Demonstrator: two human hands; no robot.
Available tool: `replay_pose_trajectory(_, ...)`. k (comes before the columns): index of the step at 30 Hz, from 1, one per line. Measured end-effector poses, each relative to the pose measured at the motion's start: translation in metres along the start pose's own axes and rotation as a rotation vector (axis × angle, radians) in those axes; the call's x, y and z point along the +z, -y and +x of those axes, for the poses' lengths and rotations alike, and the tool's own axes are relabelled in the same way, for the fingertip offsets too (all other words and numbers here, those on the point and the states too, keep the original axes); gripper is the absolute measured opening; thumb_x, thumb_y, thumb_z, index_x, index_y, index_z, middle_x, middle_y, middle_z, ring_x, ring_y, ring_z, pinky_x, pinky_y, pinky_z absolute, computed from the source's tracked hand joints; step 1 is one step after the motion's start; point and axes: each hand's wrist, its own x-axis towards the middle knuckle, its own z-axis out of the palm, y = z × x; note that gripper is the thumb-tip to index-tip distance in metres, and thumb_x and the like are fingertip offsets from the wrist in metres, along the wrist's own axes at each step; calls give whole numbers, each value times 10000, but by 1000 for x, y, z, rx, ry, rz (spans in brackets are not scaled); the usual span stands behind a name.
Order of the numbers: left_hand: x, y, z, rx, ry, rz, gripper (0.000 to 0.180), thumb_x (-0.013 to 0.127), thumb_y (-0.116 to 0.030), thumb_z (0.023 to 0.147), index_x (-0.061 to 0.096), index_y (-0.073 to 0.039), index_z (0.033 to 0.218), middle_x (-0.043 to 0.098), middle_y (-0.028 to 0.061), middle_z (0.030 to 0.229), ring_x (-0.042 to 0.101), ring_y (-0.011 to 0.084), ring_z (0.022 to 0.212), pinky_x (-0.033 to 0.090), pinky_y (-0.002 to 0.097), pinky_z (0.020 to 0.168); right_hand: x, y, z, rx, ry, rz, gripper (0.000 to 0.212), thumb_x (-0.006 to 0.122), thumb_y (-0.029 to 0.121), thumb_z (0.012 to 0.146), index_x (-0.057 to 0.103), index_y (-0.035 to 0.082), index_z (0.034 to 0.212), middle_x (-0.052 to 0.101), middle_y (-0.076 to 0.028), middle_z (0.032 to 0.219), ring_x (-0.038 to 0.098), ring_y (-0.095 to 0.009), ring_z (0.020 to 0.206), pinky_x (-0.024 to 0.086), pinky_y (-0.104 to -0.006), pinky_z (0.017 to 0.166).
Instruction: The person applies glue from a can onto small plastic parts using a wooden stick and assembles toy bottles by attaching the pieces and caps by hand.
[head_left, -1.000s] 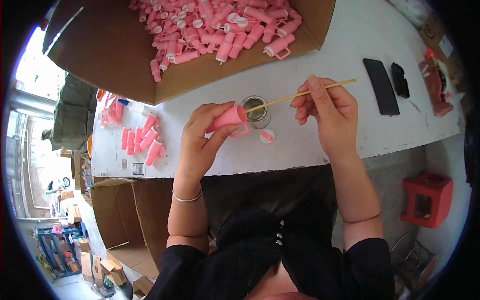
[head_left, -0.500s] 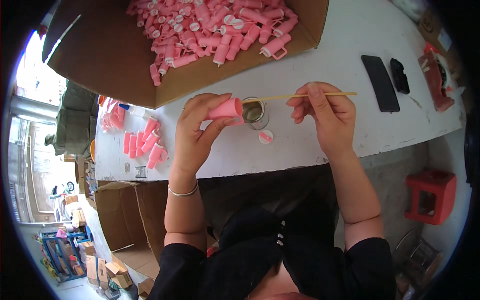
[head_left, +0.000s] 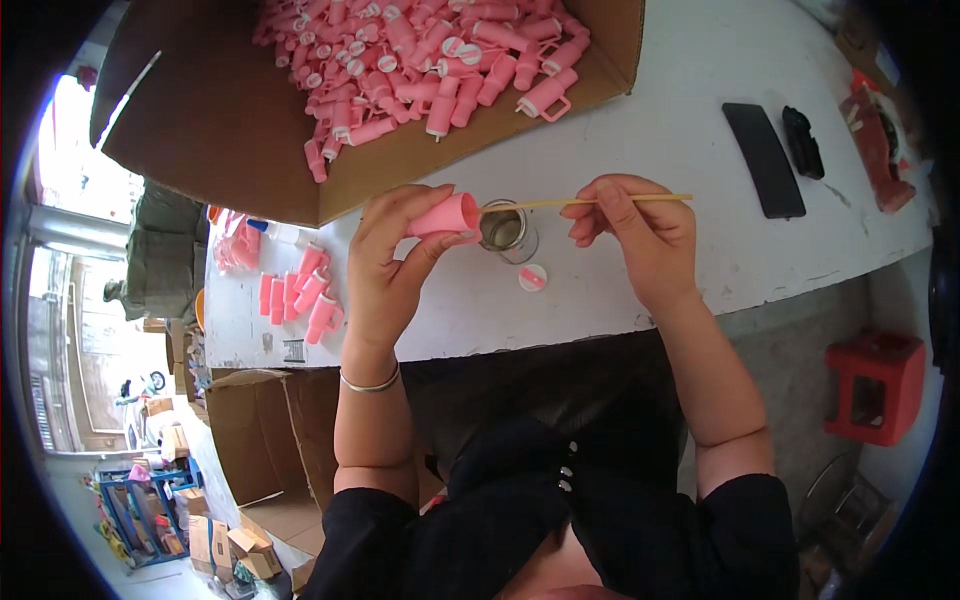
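My left hand (head_left: 392, 262) holds a small pink plastic cup (head_left: 446, 214) on its side, its mouth facing right. My right hand (head_left: 640, 232) pinches a thin wooden stick (head_left: 560, 203) whose left tip reaches into the cup's mouth. Just beyond the cup and stick stands a small open glass jar (head_left: 506, 232) on the white table (head_left: 660, 130). A round white lid (head_left: 532, 278) with a pink mark lies beside the jar, near my right hand.
A big open cardboard box (head_left: 240, 130) full of pink plastic pieces (head_left: 420, 60) fills the table's far side. Several more pink pieces (head_left: 298, 296) lie at the left. A black phone (head_left: 763, 158) and a black object (head_left: 802, 142) rest at the right. A red stool (head_left: 880, 385) stands on the floor.
My left hand has lifted the pink cup and turned its mouth toward the stick. The stick has come level, and its tip now meets the cup's mouth.
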Motion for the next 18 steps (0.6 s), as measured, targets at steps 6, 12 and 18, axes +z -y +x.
replay_pose_trajectory(6, -1, -6, 2, 32, 19, 163, 377, 748, -22, 739, 666, -33, 1107, 631, 94, 1067, 579, 226, 980, 457, 313, 855, 1, 0, -6, 5, 58, 75, 231, 545, 139, 979, 644, -70, 995, 687, -122, 861, 634, -130, 692, 541, -266, 640)
replay_pose_trajectory(12, -1, -3, 2, 30, 78, 98, 385, 752, -9, 728, 670, -34, 1104, 630, 92, 1065, 579, 214, 972, 461, 307, 849, 6, 10, 6, -17, -11, 41, 238, 551, 146, 977, 644, -69, 1018, 690, -123, 861, 634, -125, 694, 538, -264, 637)
replay_pose_trajectory(18, 1, -3, 0, 21, -2, 19, 390, 759, -9, 723, 674, -41, 1102, 627, 91, 1044, 579, 213, 943, 472, 307, 817, -2, 2, -4, 19, -1, 26, 247, 541, 152, 982, 642, -72, 1007, 688, -129, 856, 638, -133, 693, 544, -271, 636)
